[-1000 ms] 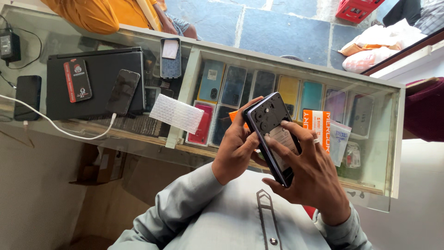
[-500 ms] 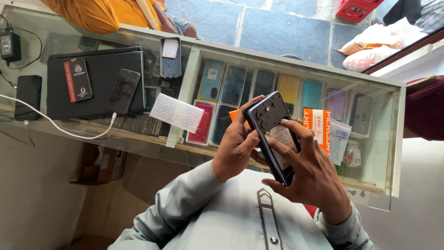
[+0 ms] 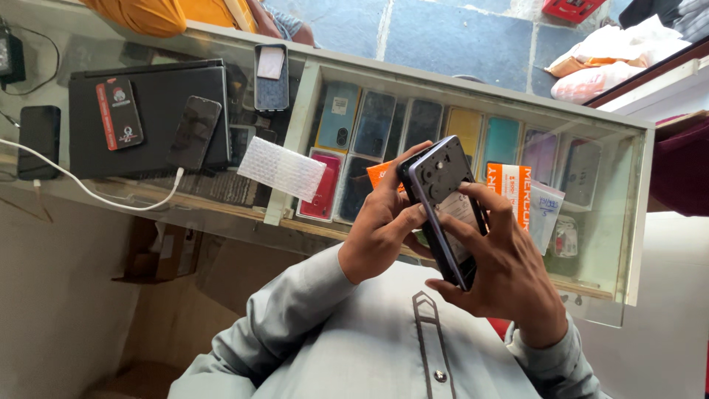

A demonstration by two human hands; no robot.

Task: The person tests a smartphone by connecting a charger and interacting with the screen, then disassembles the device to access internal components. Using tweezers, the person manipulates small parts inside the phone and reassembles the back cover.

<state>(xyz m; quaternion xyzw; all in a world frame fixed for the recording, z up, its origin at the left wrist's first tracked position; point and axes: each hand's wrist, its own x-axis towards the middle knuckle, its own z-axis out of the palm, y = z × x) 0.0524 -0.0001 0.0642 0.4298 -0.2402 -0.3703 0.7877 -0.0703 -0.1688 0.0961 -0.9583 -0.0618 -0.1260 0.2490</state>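
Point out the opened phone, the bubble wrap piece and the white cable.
opened phone (image 3: 442, 193), head view, on its exposed back near the top.
bubble wrap piece (image 3: 281, 168), head view, on its middle.
white cable (image 3: 88, 193), head view, mid-length on the glass.

Opened smartphone (image 3: 443, 207), back cover off, dark frame, inner plate and pale battery label exposed; tilted on edge, held above glass counter between both hands.

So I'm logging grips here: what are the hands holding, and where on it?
Both hold one phone, its opened back facing up. The left hand grips its left edge; the right hand cradles the lower end, fingers across the back.
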